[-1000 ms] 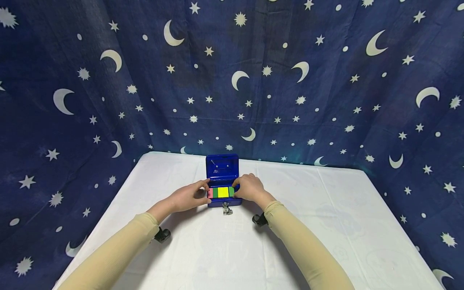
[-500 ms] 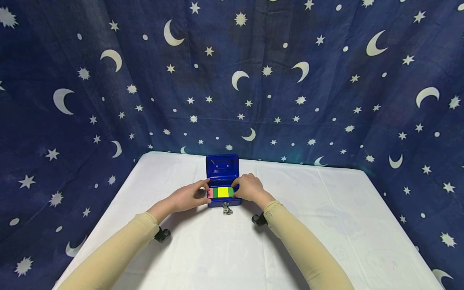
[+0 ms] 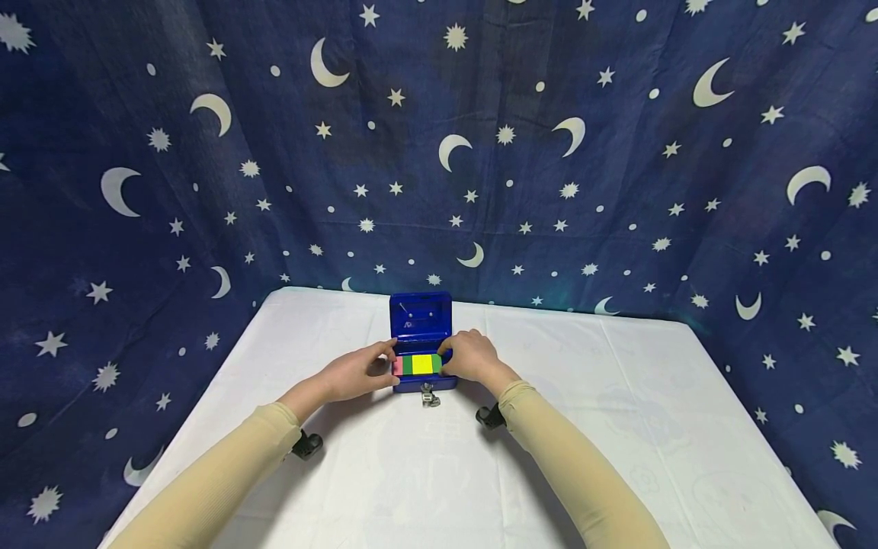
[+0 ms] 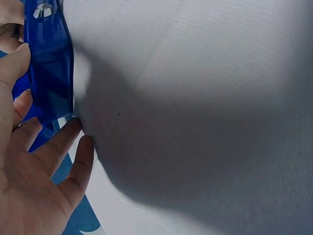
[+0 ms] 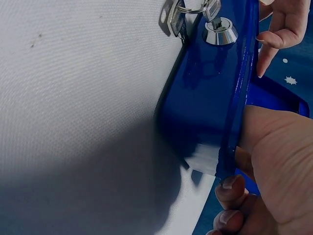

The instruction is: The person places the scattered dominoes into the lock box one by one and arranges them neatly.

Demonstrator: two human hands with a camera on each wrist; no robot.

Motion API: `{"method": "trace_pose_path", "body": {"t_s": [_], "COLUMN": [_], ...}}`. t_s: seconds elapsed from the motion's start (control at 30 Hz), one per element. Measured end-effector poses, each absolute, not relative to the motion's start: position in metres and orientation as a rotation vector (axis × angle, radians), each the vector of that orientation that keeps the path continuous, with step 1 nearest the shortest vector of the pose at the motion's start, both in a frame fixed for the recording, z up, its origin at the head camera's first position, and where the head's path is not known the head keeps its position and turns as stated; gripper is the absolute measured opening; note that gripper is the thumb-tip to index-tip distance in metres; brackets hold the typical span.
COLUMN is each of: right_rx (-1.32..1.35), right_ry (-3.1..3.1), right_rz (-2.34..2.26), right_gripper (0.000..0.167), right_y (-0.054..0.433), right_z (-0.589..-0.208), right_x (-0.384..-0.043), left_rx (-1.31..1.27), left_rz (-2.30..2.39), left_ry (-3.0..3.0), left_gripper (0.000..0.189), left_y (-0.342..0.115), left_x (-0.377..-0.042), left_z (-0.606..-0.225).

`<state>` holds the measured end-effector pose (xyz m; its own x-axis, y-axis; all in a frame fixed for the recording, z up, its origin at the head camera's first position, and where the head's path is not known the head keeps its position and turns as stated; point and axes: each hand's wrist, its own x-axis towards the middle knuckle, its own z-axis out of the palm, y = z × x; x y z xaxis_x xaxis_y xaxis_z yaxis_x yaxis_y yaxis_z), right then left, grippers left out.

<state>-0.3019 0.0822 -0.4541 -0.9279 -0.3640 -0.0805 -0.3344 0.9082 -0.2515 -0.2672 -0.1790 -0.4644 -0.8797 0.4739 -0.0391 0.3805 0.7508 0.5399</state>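
A blue metal cash box (image 3: 424, 385) stands on the table with its lid (image 3: 421, 314) raised. Inside lies a row of small blocks: a pink block (image 3: 398, 366) at the left, a dark green block (image 3: 408, 364), yellow blocks (image 3: 422, 364), and a green block (image 3: 437, 364) at the right. My left hand (image 3: 348, 375) reaches over the left rim, thumb and index finger round the pink block's end. Over the right rim, my right hand (image 3: 473, 357) pinches the green block. Both wrist views show fingertips dipping behind the box walls, where the contacts are hidden.
Keys (image 5: 177, 17) hang from the silver lock (image 5: 220, 30) on the box front. White cloth (image 3: 583, 427) covers the table. A dark blue curtain (image 3: 507, 198) with moons and stars surrounds its back and sides.
The green block at the right has shifted slightly left, closing the narrow gap beside the yellow blocks. My right hand has moved slightly left with it; my left hand stays in place.
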Motion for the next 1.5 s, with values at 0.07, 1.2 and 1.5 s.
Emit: {"method": "trace_pose_path", "body": {"t_s": [0.07, 1.2, 1.5], "right_rx": [-0.540, -0.622, -0.664], "right_ry": [2.942, 3.053, 3.092], "right_rz": [-0.357, -0.575, -0.623], "right_gripper": [0.040, 0.033, 0.031], "right_y": [0.082, 0.106, 0.146], "right_z": [-0.454, -0.445, -0.441], "right_x": [-0.302, -0.295, -0.284], "left_rx": [0.680, 0.660, 0.686], "left_rz": [0.798, 0.805, 0.806], "left_ry": [2.775, 2.786, 2.783], "left_gripper": [0.081, 0.077, 0.047], "left_y": [-0.179, -0.180, -0.179], "left_x": [-0.267, -0.267, -0.266], "left_z": [-0.464, -0.465, -0.467]}}
